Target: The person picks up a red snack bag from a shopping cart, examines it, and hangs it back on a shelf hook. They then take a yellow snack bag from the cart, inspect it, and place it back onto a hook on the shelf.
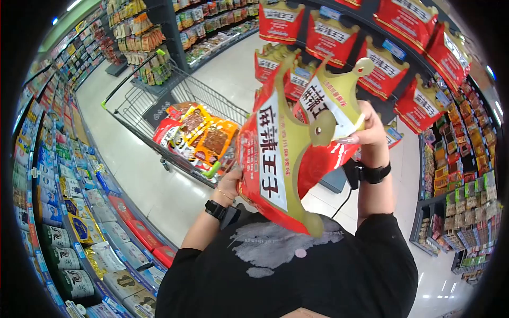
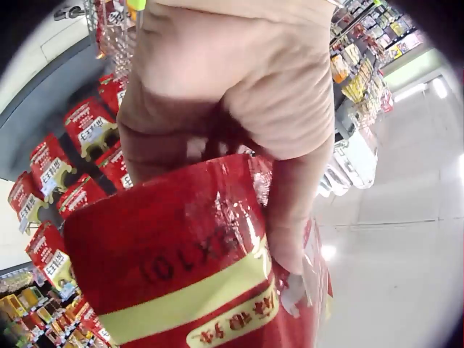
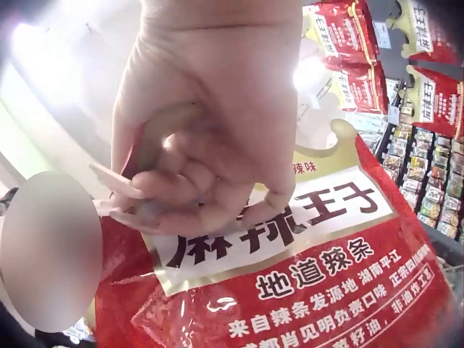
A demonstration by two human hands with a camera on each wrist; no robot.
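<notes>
Two large red bags with gold, crown-shaped tops are held up before the chest in the head view. My left hand (image 1: pixel 229 185) grips the lower left edge of the nearer bag (image 1: pixel 273 153); in the left wrist view the left hand (image 2: pixel 232 94) has its thumb and fingers around the red bag end (image 2: pixel 174 254). My right hand (image 1: pixel 371 127) pinches the top of the farther bag (image 1: pixel 331 98), partly hidden behind the nearer one. In the right wrist view the right hand (image 3: pixel 210 123) has curled fingers at the bag's top, over the red front (image 3: pixel 290 290).
A shopping cart (image 1: pixel 132 106) at the left holds several snack packs (image 1: pixel 204 135). More red bags (image 1: pixel 382 69) hang on a rack ahead and right. Packed shelves (image 1: pixel 69 212) line the left, and shelves with small packs (image 1: pixel 461 153) stand at the right.
</notes>
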